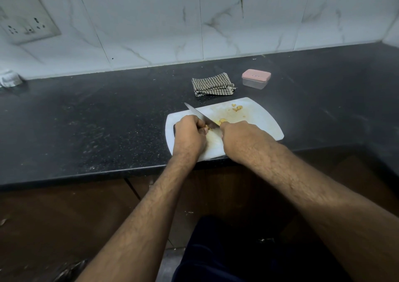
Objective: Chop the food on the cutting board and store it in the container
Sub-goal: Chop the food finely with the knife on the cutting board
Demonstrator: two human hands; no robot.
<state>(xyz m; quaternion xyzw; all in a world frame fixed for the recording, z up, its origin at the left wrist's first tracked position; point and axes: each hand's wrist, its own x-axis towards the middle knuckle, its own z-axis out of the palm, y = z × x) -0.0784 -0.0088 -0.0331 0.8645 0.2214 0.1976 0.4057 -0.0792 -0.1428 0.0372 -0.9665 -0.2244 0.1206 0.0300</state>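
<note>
A white cutting board (257, 119) lies on the black counter near its front edge. My right hand (241, 138) grips the handle of a knife (199, 116), whose blade points up and to the left across the board. My left hand (189, 133) pinches a small yellowish piece of food (206, 128) right beside the blade. More cut yellow pieces (236, 107) lie at the board's far side, and a few (222, 121) sit just past the blade. A small clear container with a pink lid (256, 78), closed, stands behind the board to the right.
A folded checked cloth (212, 84) lies just behind the board. The black counter (97, 119) stretches left and right, backed by a marble-tiled wall. A wall socket plate (26, 20) is at the upper left, with a crumpled white thing (9, 78) below it.
</note>
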